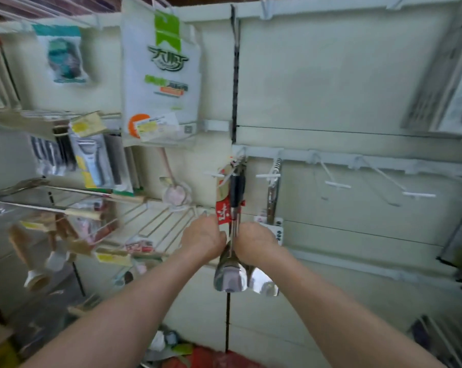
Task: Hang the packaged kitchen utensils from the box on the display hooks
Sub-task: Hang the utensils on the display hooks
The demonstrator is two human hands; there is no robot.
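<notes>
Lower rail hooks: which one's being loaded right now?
The leftmost hook, bearing the red-carded steel utensils the left hand and right hand hold. Its neighbour carries another utensil; the two further right hang bare.

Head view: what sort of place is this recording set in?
Most likely a shop's kitchenware aisle. White wall panels carry display hooks, some bare; a printed bag and steel utensils hang from them, and wire racks on the left hold wooden-handled tools.

Bright, even diffuse light is washing the pale wall panel (344, 83); shadows are showing faint. Glare is blooming at 6 o'clock on the steel heads of the packaged utensils (228, 277). Motion blur is smearing the hanging packs (65, 57) at 9–10 o'clock; frame edges are bowing.
</notes>
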